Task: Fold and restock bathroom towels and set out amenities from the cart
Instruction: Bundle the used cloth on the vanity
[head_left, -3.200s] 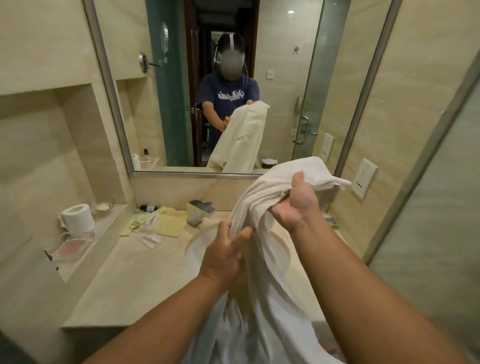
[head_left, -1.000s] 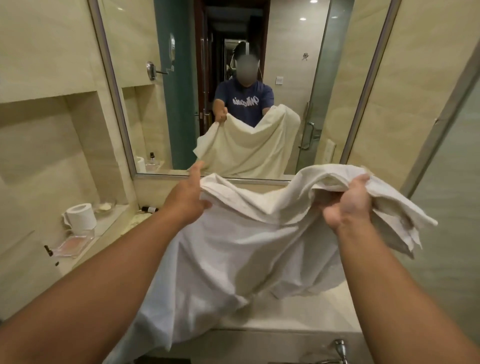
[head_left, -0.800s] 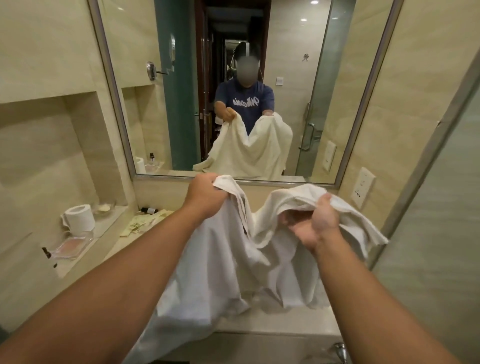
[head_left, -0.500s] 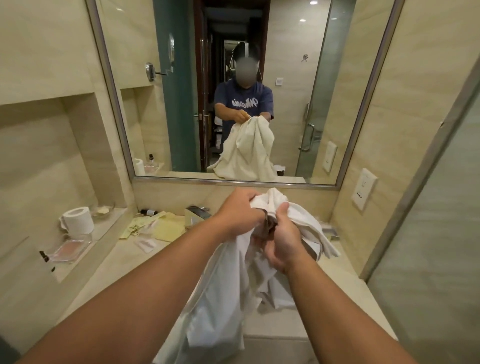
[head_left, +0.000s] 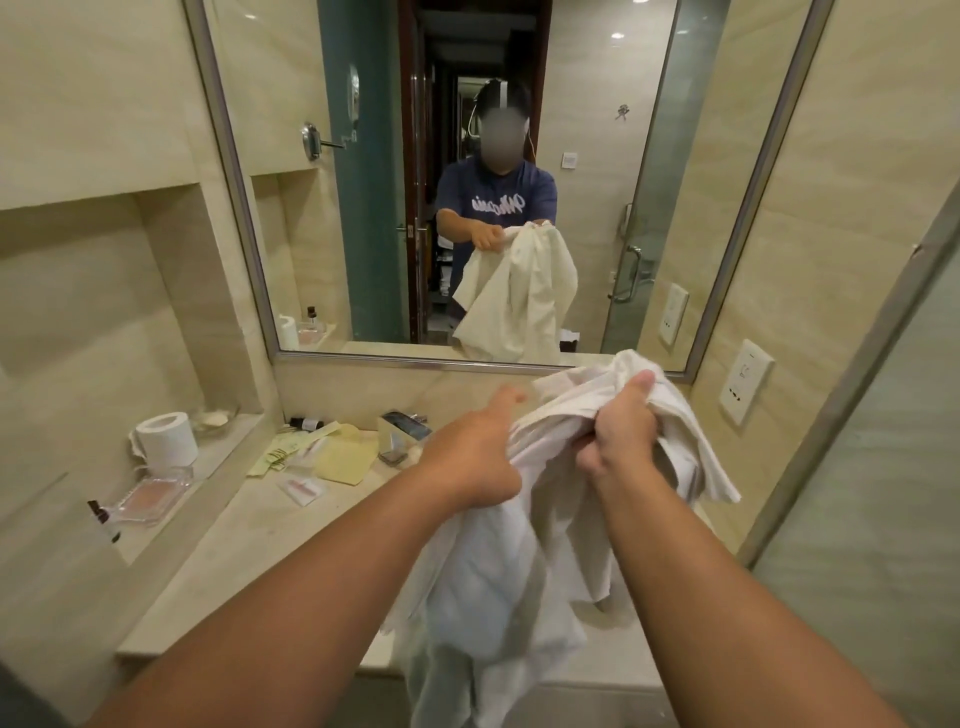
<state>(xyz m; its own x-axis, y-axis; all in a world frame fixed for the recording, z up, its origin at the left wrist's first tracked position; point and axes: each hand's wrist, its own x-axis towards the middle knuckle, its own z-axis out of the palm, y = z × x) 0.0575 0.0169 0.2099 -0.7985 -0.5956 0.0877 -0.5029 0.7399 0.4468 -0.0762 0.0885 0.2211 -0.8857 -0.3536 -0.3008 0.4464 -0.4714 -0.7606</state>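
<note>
Well, the mirror (head_left: 363, 218) is filling the wall straight ahead of my fingers, and in it a person in a dark blue shirt is holding up pale cloth. The beige countertop (head_left: 249, 545) is spreading out under my fingers and away to their left.

The white towel (head_left: 483, 587) is hanging in the air in front of me. It is bunched at the top between my two hands, and it is trailing down below my fingers past the front edge of the countertop. My right hand (head_left: 618, 436) is gripping the gathered top of it in a tight fist, with the thumb sticking up over the folds and the fingers curled underneath. My left hand (head_left: 472, 457) is sitting just beside it, against the left side of the bunch. That hand is blurred, with one finger pointing forward. The reflection is showing it closed on the cloth.

A white wall socket (head_left: 745, 387) is sitting to the right of my right fingers, well apart from them. Far to the left of my left fingers, a toilet roll (head_left: 166, 439) is standing on the ledge, with a clear tray (head_left: 153, 493) lying just in front of it. Yellow packets (head_left: 345, 460) are lying on the countertop nearer my left fingers. A small sachet (head_left: 301, 488) is lying beside them, and a small dark-capped bottle (head_left: 306, 423) is lying behind them by the wall.
</note>
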